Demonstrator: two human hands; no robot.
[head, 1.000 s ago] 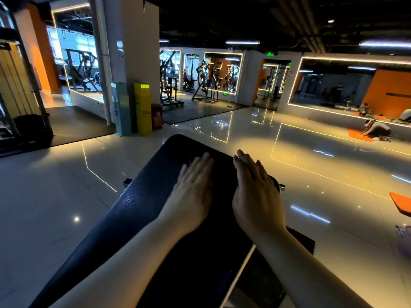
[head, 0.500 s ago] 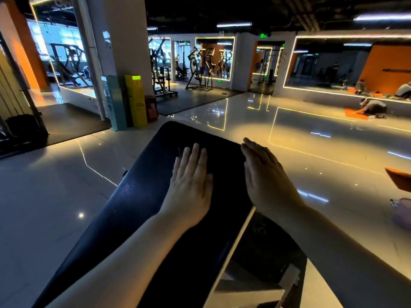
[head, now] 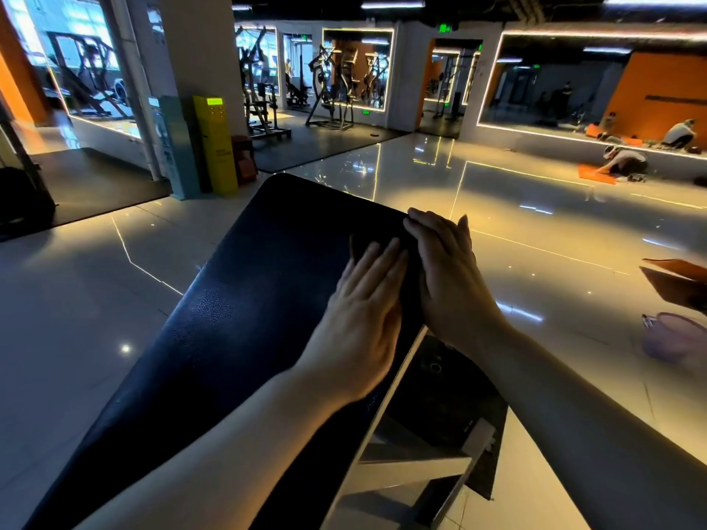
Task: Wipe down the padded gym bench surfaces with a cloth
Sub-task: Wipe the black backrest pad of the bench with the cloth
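Note:
The black padded bench (head: pixel 245 307) slopes from the lower left up to a rounded far end at centre. My left hand (head: pixel 363 319) lies flat on the pad near its right edge, fingers straight. My right hand (head: pixel 447 273) rests beside it on the pad's right edge, fingers straight and reaching the far right corner. A darker patch (head: pixel 377 235) shows just beyond my left fingertips; it may be a dark cloth, but I cannot tell for sure.
The bench's metal frame (head: pixel 405 464) shows below my right forearm. Glossy tiled floor surrounds the bench. A yellow kiosk (head: pixel 214 143) stands at the back left. A person kneels on an orange mat (head: pixel 597 174) far right. A lilac object (head: pixel 673 338) lies on the floor at right.
Both hands have slid along the pad toward its far right corner. My left hand has moved right and now lies close beside my right hand.

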